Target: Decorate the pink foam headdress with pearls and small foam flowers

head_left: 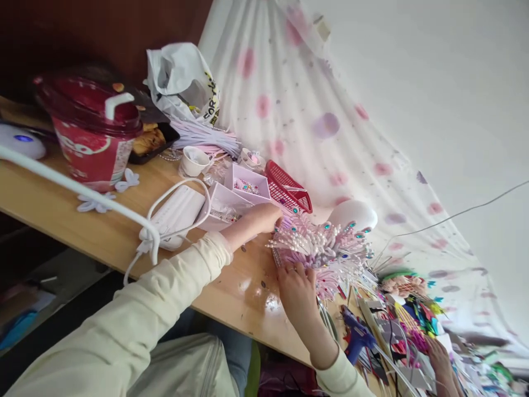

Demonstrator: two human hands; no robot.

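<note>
The left hand [266,219] is curled, knuckles up, at the left edge of the pink pearl ornament [308,237], beside the pale boxes; its fingertips are partly hidden, so whether they pinch anything cannot be told. The right hand [296,284] is bent rather than spread, its fingers touching the ornament's near lower edge; how firmly it holds, or whether it grips at all, is not clear. A ring shows on one finger.

The ornament lies just beyond the right hand and to the right of the left hand, with its bulk reaching away from both. It is a dense cluster of white and pink beaded strands, dotted with blue-green gems, over the wooden table [252,284]. A white rounded object [354,214] shows just behind it.

Close beyond the left hand stand a pale box with coloured gems [248,187], a second pale box [223,204] with clear packaging in it, and a red mesh basket [288,186]. A white power strip [182,216] lies near the left forearm. To the right of the right wrist is a blue glue gun [356,333]; farther right, another person's hand [440,361] is among colourful craft pieces [417,325].
</note>
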